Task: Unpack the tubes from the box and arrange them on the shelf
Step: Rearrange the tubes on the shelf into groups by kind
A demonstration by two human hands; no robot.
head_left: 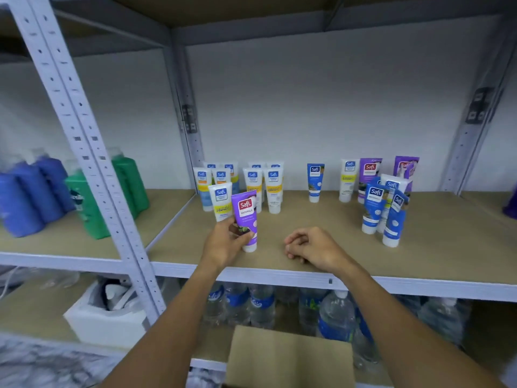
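Observation:
My left hand (223, 243) grips a purple tube (245, 217) low on its body; the tube stands cap down on the brown shelf board (321, 219), just in front of a cluster of white and yellow tubes (251, 183). To its right, my right hand (310, 246) rests on the board with fingers curled and holds nothing. A lone blue tube (315, 182) stands mid-shelf. Several blue, white and purple tubes (383, 197) stand at the right, some leaning. The cardboard box (291, 357) shows at the bottom edge, below my arms.
Blue and green bottles (70, 191) fill the neighbouring shelf bay at the left, behind a grey upright post (92, 163). Water bottles (279, 306) stand on the lower shelf, and a white foam box (106, 317) sits at lower left. The shelf's front rail (279, 275) runs under my wrists.

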